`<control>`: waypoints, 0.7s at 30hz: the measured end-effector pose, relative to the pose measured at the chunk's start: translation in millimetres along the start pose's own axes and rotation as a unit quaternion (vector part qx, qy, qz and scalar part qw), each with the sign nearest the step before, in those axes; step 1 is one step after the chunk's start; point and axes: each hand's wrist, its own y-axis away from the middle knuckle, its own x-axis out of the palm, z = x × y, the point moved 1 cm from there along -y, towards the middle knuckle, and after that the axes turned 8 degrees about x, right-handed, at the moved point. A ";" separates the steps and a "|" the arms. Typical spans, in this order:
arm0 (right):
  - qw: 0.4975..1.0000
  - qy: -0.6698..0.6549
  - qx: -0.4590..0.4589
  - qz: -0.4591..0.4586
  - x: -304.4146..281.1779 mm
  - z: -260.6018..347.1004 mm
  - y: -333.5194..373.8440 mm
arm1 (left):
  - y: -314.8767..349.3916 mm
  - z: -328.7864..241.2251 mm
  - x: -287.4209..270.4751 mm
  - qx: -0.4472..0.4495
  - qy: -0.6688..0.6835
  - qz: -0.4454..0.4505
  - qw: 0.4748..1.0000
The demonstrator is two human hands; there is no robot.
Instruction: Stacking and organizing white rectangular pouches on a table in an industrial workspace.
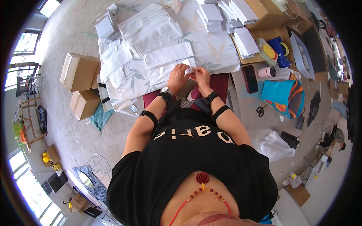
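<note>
A pile of white sheets (pixel 149 26) is lying on the table (pixel 217 49); near its front edge the left hand (pixel 179 79) is curling its fingers beside a small white piece (pixel 191 62), its hold being hard to tell; the right hand (pixel 201 76) is pinching that piece between closed fingertips; rightward, a phone (pixel 250 79) is lying

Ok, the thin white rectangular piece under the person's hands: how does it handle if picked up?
The thin white rectangular piece is probably floppy: its surface looks creased. Likely light for its size, since it lies nearly flat with little visible thickness. It may also slide if pushed, as the leaf-patterned pale tablecloth looks fairly smooth.
</note>
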 end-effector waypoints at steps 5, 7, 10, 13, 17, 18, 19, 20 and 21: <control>0.998 -0.046 0.033 0.037 3.0 10.3 12.5 | 6.7 15.6 11.0 -0.030 0.016 -0.048 0.998; 0.997 -0.050 0.032 0.044 2.5 12.3 16.1 | 8.0 16.0 10.5 -0.071 0.054 -0.057 0.994; 0.997 -0.052 0.026 0.051 -1.5 10.5 16.0 | 5.7 5.6 8.8 -0.053 0.048 -0.068 0.995; 0.998 -0.039 0.010 0.057 -5.5 5.7 14.6 | 0.6 -0.7 7.2 -0.044 0.031 -0.050 0.997; 0.998 -0.004 -0.013 0.065 -3.7 1.2 10.7 | 1.3 2.4 9.1 -0.054 0.009 -0.047 0.997; 0.998 -0.004 -0.013 0.064 -4.7 -0.3 10.0 | 1.7 4.3 9.3 -0.055 0.015 -0.049 0.997; 0.997 -0.007 -0.018 0.071 -4.8 -0.9 10.1 | 2.2 5.7 9.3 -0.057 0.021 -0.051 0.997; 0.997 -0.010 -0.023 0.077 -4.7 -1.7 10.4 | 2.9 6.8 9.7 -0.058 0.021 -0.051 0.997; 0.997 -0.010 -0.022 0.078 -4.9 -3.0 11.2 | 3.8 8.0 10.1 -0.067 0.035 -0.051 0.996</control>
